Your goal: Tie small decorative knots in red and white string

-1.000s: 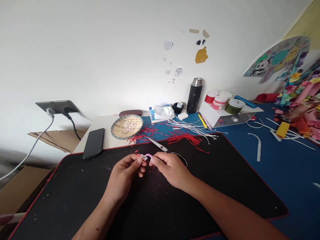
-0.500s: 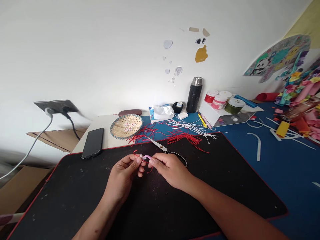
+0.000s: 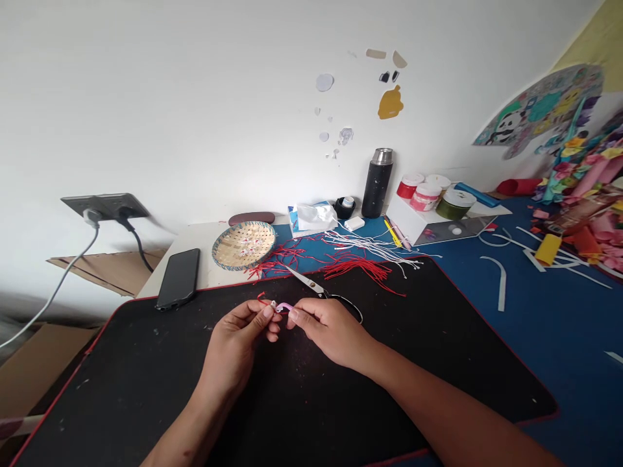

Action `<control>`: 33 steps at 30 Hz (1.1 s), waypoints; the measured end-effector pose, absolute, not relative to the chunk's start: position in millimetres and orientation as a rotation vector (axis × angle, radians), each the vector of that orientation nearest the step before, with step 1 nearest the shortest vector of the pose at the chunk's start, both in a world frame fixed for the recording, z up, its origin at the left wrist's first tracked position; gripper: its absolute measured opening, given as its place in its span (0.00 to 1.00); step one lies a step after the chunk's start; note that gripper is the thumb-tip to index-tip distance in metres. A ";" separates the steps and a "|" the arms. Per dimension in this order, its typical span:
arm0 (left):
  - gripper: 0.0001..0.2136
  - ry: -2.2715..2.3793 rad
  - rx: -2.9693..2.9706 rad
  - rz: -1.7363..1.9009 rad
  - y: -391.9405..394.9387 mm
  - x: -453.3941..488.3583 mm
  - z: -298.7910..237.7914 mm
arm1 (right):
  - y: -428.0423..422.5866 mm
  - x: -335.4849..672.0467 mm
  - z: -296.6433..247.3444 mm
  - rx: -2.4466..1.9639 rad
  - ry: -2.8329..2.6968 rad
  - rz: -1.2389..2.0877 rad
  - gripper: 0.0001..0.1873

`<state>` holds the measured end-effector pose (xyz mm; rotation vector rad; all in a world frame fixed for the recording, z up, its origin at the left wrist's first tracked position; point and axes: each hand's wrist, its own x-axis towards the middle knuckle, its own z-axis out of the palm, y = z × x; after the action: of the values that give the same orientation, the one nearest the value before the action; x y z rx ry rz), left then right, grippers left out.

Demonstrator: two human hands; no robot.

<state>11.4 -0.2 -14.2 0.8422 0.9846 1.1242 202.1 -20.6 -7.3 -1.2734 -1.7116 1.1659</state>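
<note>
Over the black mat, my left hand point(image 3: 237, 337) pinches a small knotted red and white cord point(image 3: 273, 304) between thumb and fingers. A loose red end sticks up above those fingertips. My right hand point(image 3: 335, 332) is closed on a thin, bent lilac tool point(image 3: 285, 307), whose tip meets the white loops of the cord. Its exact kind is too small to tell, and the fingers cover its rear part. Just behind the right hand lie scissors point(image 3: 311, 284) with the blades pointing to the upper left.
A woven basket point(image 3: 221, 258) holds small red and white pieces. Bundles of red cords point(image 3: 363, 264) and white cords point(image 3: 374, 246) lie behind the mat point(image 3: 160, 383). A phone point(image 3: 178, 279) is at left; a black flask point(image 3: 377, 188) and paint jars point(image 3: 455, 204) stand by the wall.
The view has shifted slightly. Both hands keep their grips close together, and the red strand that hung below the fingers no longer shows.
</note>
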 end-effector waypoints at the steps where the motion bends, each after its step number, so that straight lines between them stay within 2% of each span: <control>1: 0.15 0.984 0.840 1.127 -0.3 11.6 -14.2 | -20.7 201.9 -7.2 -1.274 -1.703 1.175 0.19; 18: 0.15 1.026 0.989 1.070 1.1 8.7 -16.6 | -19.2 200.9 -13.0 -1.267 -1.586 1.437 0.23; 25: 0.15 1.080 1.094 1.042 1.5 8.5 -14.1 | -18.6 200.8 -12.8 -1.285 -1.616 1.424 0.24; 33: 0.17 1.146 1.151 0.984 1.6 5.9 -15.2 | -18.6 200.3 -13.8 -1.321 -1.668 1.374 0.21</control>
<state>5.9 1.6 -15.2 1.1511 1.1457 0.9839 200.3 -18.6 -13.8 -1.3209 -1.6684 1.3742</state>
